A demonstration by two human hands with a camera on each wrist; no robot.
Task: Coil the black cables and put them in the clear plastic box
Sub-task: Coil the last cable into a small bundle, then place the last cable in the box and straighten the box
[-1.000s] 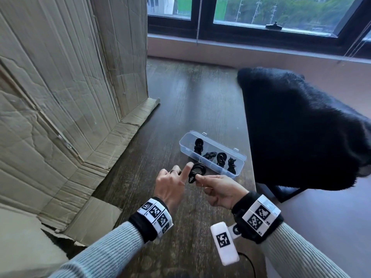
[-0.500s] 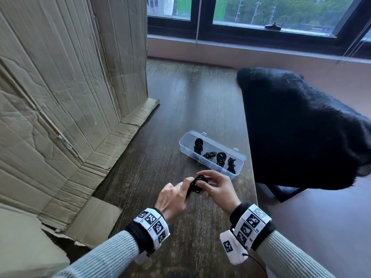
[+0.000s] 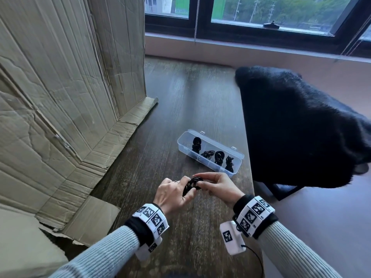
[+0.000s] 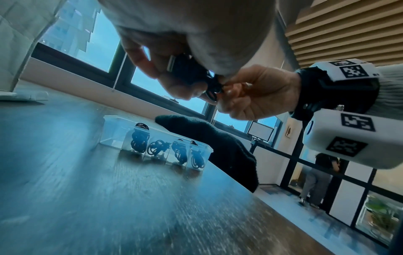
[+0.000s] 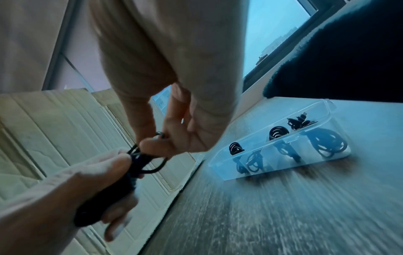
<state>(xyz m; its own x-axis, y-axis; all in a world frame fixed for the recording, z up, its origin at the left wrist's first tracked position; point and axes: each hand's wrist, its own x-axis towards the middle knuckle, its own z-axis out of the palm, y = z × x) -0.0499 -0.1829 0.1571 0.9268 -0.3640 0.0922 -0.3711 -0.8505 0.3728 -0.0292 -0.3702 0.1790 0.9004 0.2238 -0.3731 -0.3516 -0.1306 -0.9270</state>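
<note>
A coiled black cable (image 3: 192, 184) hangs between both hands, just above the dark wooden table (image 3: 180, 109). My left hand (image 3: 174, 194) grips the coil's left side with curled fingers. From the other side my right hand (image 3: 215, 185) pinches the same coil (image 4: 209, 86) between thumb and fingers. The loops (image 5: 141, 162) show close up in the right wrist view. Just beyond the hands lies the clear plastic box (image 3: 237, 157), lid off, with several coiled black cables (image 3: 218, 157) in its compartments (image 4: 157, 146).
A tall creased cardboard sheet (image 3: 60, 97) stands along the left, its flap lying on the table. A chair draped in black fleece (image 3: 301, 127) crowds the table's right edge. The window sill (image 3: 251, 47) runs across the far end.
The hands have drawn together and dropped slightly toward me. The right hand turned palm down and closed over the coil; the cable went from an open loop to a tighter bundle.
</note>
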